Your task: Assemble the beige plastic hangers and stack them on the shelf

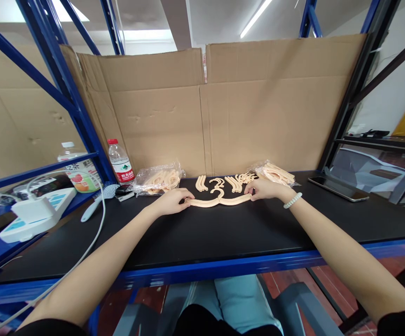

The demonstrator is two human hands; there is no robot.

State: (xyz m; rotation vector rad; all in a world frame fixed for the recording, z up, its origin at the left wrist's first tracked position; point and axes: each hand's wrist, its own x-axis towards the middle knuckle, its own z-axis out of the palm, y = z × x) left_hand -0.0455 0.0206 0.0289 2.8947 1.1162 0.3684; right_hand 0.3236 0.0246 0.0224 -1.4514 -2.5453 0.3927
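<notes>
While a cardboard wall (265, 107) stands beyond the hanger (204, 203), a black table (219, 238) spreads beneath it. The hanger's long axis runs left to right, its hook (223, 192) pointing away from you. Beyond its left end sits a bag (158, 179); beyond its right end, a second bag (277, 172). Your left hand (173, 200) pinches its left end, your right hand (267, 188) its right end, so it lies between them, neither nearer. Past its middle are small loose pieces (201, 183).
</notes>
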